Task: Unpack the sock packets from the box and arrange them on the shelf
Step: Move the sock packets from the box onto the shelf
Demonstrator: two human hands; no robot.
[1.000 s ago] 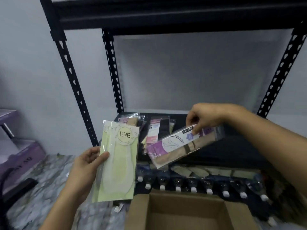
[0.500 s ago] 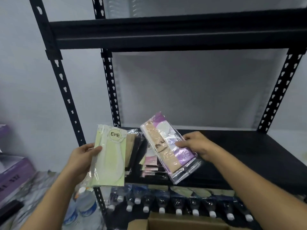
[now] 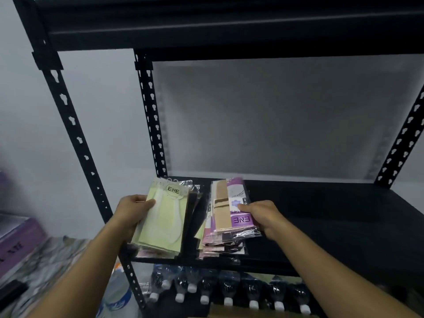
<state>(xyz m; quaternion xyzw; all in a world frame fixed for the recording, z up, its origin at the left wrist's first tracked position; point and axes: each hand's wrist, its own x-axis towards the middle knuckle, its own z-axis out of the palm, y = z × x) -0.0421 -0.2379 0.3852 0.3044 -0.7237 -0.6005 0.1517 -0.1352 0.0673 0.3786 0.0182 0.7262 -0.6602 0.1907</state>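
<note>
My left hand (image 3: 132, 212) grips a pale green sock packet (image 3: 164, 220) with a round "ENE" label, holding it over the left stack of packets on the black shelf (image 3: 332, 228). My right hand (image 3: 263, 215) holds a purple-and-beige sock packet (image 3: 229, 207) lying flat on top of the right stack of packets (image 3: 223, 245). Dark packets (image 3: 195, 216) stand between the two stacks. Only the top edge of the cardboard box (image 3: 231, 312) shows at the bottom.
The shelf's black slotted posts (image 3: 75, 134) frame the opening, with another black shelf (image 3: 229, 24) overhead. Several water bottles (image 3: 229, 292) with white caps lie on the level below. A purple box (image 3: 16, 244) sits at the far left.
Both hands moved forward onto the shelf. The right hand turned the purple-and-beige packet and laid it flat on the right stack. The green packet moved over the left stack.
</note>
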